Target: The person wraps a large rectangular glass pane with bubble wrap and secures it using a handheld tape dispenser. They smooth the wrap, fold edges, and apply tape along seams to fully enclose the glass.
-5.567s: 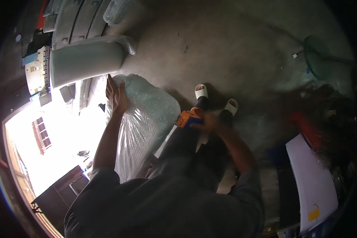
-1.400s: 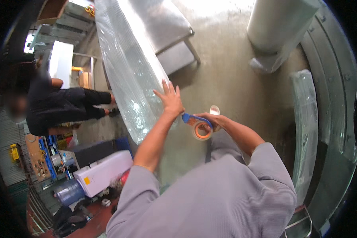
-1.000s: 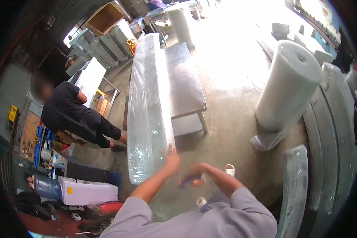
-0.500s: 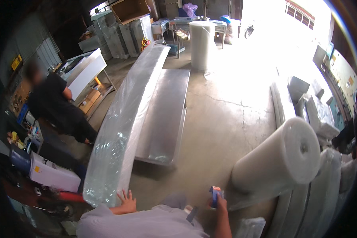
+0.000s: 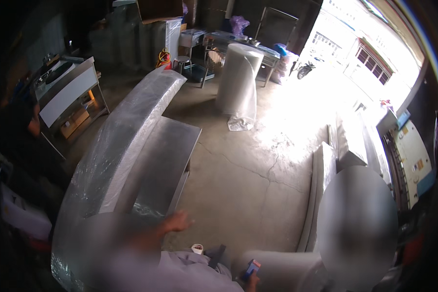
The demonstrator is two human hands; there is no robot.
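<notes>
Fingers of my right hand (image 5: 252, 281) are gripping the blue tape dispenser (image 5: 252, 268), while my left hand (image 5: 177, 222), too blurred to read as open or closed, is coming off the wrapped bundle (image 5: 102, 160) lying along the desk (image 5: 169, 155), leaving it unheld.

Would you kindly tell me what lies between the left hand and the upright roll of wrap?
In the head view, cracked concrete floor lies between the left hand and the upright roll of wrap.

The pack (image 5: 124, 129) lies left of the left hand (image 5: 178, 222); ahead sits the table (image 5: 173, 146), then a roll (image 5: 236, 80).
</notes>
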